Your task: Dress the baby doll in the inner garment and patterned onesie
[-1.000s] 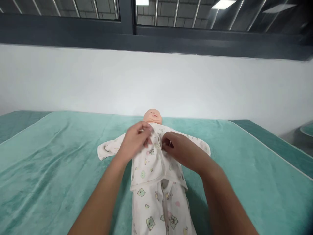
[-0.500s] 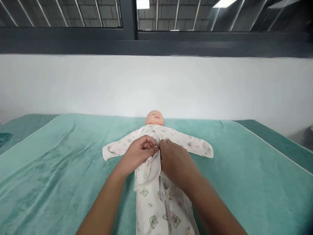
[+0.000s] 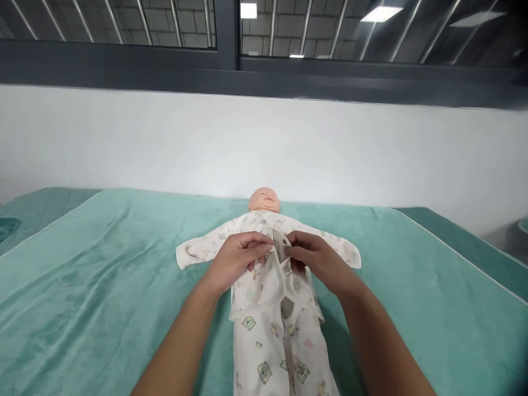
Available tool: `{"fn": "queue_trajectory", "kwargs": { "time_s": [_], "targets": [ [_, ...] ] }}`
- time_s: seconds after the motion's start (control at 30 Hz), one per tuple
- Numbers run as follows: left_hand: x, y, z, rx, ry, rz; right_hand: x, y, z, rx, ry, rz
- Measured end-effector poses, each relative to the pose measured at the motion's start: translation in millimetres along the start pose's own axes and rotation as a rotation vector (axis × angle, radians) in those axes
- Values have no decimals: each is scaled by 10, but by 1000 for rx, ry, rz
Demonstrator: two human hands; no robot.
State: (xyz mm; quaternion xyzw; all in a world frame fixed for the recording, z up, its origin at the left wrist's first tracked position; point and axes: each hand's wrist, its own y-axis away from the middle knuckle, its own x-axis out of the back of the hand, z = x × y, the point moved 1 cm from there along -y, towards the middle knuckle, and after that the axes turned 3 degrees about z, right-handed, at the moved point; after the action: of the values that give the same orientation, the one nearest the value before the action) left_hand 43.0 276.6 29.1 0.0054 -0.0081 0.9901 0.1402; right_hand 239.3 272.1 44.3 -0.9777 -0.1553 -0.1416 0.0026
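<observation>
A baby doll (image 3: 264, 200) lies on its back, head toward the wall. It wears a white baby shirt (image 3: 258, 286) with small printed animals, its long sleeves spread to both sides, over matching trousers (image 3: 264, 352). My left hand (image 3: 243, 256) pinches the left front edge of the shirt at chest height. My right hand (image 3: 315, 256) grips the right front edge, a little apart from the left hand. Between my fingers the two edges stand open, with a small loop or hole on the right edge. The doll's hands are hidden in the sleeves.
A green fleece sheet (image 3: 103, 297) covers the bed, with folds on the left. Behind it rises a white wall (image 3: 264, 146), and above that a dark-framed window (image 3: 272, 82) with metal bars.
My right hand has moved right, away from my left, drawing the shirt's right front edge with it. The two edges, close together before, are now parted. The view has tilted slightly.
</observation>
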Motion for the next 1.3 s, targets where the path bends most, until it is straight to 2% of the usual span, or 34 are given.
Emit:
{"fn": "queue_trajectory", "kwargs": {
  "time_s": [0.17, 0.53, 0.8, 1.3],
  "targets": [
    [-92, -5, -8, -47, 52, 61, 37, -22, 104, 38, -183, -31],
    [-154, -26, -36, -43, 69, 85, -8, -31, 100, 130, -162, -92],
    [-160, -40, -60, -60, 74, 43, -36, -67, 146, 77, -166, -54],
    [-166, -55, -108, -61, 123, 51, -64, -90, 148, 18, -73, -55]
  ]
}}
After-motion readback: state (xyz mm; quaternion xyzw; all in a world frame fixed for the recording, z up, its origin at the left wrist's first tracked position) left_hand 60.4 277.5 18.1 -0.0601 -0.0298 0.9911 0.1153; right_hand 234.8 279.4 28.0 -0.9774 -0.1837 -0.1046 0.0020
